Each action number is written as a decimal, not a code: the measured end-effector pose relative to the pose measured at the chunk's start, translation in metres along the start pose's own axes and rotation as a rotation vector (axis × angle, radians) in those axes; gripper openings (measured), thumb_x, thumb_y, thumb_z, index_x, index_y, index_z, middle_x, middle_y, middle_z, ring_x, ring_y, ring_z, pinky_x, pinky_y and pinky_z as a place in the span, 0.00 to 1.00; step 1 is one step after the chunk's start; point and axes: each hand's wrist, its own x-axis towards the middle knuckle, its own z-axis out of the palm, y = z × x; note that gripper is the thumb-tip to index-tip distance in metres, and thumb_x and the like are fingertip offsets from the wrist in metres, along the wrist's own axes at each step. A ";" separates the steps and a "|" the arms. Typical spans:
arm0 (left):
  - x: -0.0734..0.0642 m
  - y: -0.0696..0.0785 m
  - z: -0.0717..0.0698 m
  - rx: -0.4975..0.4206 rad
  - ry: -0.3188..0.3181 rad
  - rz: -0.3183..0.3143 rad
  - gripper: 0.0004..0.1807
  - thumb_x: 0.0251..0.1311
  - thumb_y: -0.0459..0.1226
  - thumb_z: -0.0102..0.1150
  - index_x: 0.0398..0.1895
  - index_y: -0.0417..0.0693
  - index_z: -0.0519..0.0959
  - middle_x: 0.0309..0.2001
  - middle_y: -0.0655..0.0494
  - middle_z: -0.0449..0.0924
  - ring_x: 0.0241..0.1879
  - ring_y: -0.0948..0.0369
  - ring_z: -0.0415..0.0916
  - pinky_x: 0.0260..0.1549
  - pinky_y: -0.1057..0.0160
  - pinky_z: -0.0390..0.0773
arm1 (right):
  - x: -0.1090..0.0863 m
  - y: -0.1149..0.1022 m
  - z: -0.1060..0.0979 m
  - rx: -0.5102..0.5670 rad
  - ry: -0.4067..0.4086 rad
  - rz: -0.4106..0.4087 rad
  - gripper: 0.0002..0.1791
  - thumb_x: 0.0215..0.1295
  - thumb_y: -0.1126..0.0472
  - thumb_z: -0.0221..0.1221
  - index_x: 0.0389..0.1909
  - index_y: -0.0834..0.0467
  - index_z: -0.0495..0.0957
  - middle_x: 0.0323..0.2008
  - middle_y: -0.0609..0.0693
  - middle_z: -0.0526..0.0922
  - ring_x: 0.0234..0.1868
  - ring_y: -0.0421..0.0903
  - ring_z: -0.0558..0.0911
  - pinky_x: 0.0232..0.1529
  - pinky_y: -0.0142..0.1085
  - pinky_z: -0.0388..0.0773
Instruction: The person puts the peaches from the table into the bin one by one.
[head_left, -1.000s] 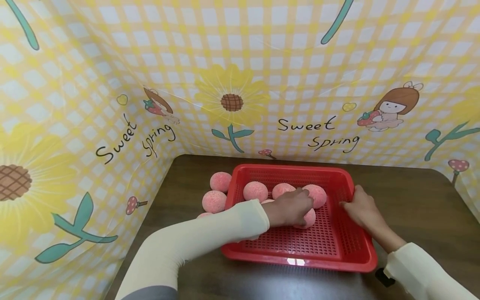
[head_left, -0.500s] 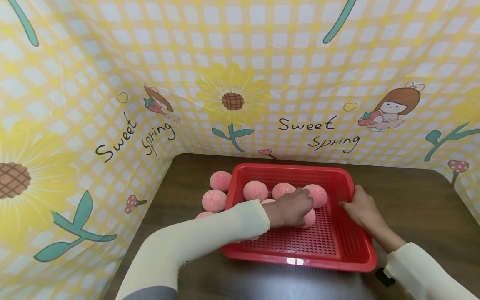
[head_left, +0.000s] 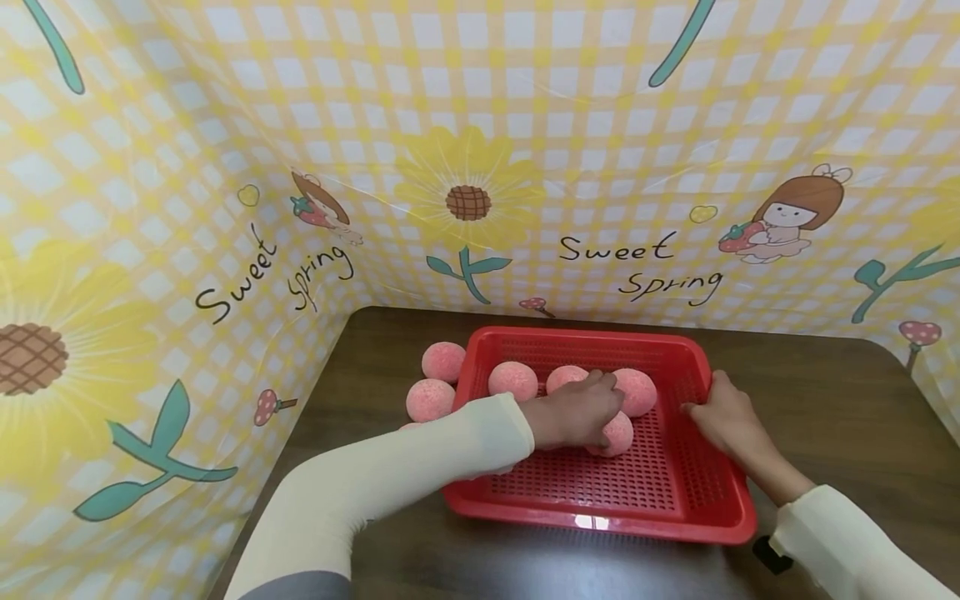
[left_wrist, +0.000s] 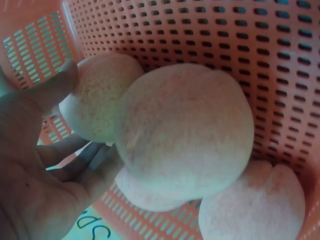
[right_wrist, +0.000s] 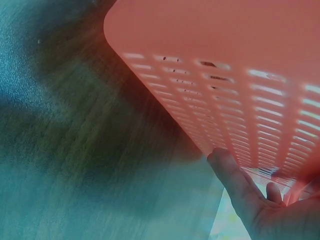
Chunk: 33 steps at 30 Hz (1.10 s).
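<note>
Several pink, fuzzy peaches lie in a red perforated plastic basket (head_left: 600, 523). Above them, my left hand (head_left: 573, 410) reaches in from the left, beside the front peach (head_left: 618, 433). In the left wrist view the thumb of my left hand (left_wrist: 40, 165) touches the edge of a peach (left_wrist: 102, 95), its fingers spread loosely below. A larger-looking peach (left_wrist: 185, 130) sits nearer that camera. My right hand (head_left: 727, 417) grips the basket's right rim, thumb on the inner side. In the right wrist view, fingers of my right hand (right_wrist: 250, 200) lie along the basket's slotted outer wall (right_wrist: 210, 95).
Left of the basket, more peaches (head_left: 431, 401) rest on the dark wooden table (head_left: 825, 400), partly behind my left sleeve (head_left: 420, 446). A yellow checked cloth (head_left: 600, 167) with flower prints rises behind and to the left of the table.
My left hand has drawn back slightly to the left and its hold has loosened, so more of the front peach shows. My right hand and the basket stay put.
</note>
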 end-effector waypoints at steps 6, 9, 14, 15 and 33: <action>-0.006 -0.009 -0.021 0.095 0.055 0.062 0.24 0.68 0.50 0.63 0.60 0.47 0.77 0.58 0.53 0.74 0.55 0.60 0.70 0.37 0.71 0.81 | 0.000 0.000 -0.001 0.004 0.001 0.002 0.25 0.70 0.66 0.54 0.59 0.76 0.57 0.46 0.73 0.77 0.38 0.57 0.87 0.31 0.45 0.87; -0.011 -0.017 -0.037 0.128 0.143 0.104 0.21 0.74 0.46 0.54 0.63 0.44 0.75 0.56 0.53 0.73 0.54 0.60 0.69 0.36 0.71 0.81 | 0.001 0.001 -0.001 0.005 -0.005 0.008 0.25 0.71 0.65 0.54 0.60 0.76 0.56 0.46 0.74 0.77 0.37 0.57 0.87 0.31 0.44 0.87; -0.025 -0.041 -0.062 0.181 0.275 0.054 0.20 0.73 0.38 0.50 0.64 0.41 0.71 0.55 0.50 0.73 0.52 0.58 0.71 0.38 0.68 0.82 | 0.002 0.001 -0.001 0.010 -0.012 0.021 0.26 0.71 0.66 0.54 0.60 0.75 0.56 0.46 0.73 0.77 0.37 0.56 0.87 0.31 0.45 0.87; -0.029 -0.048 -0.066 0.181 0.289 0.033 0.21 0.72 0.36 0.51 0.65 0.40 0.71 0.54 0.49 0.73 0.51 0.57 0.71 0.38 0.67 0.82 | 0.002 0.001 -0.001 0.011 -0.011 0.020 0.26 0.71 0.66 0.54 0.60 0.75 0.56 0.46 0.73 0.77 0.37 0.56 0.87 0.31 0.45 0.88; -0.102 -0.161 -0.058 0.116 0.069 -0.336 0.30 0.66 0.33 0.62 0.68 0.33 0.66 0.56 0.37 0.73 0.56 0.44 0.75 0.54 0.48 0.81 | 0.003 0.000 -0.002 0.016 -0.015 0.022 0.26 0.69 0.67 0.55 0.60 0.76 0.56 0.46 0.73 0.76 0.36 0.56 0.87 0.31 0.45 0.88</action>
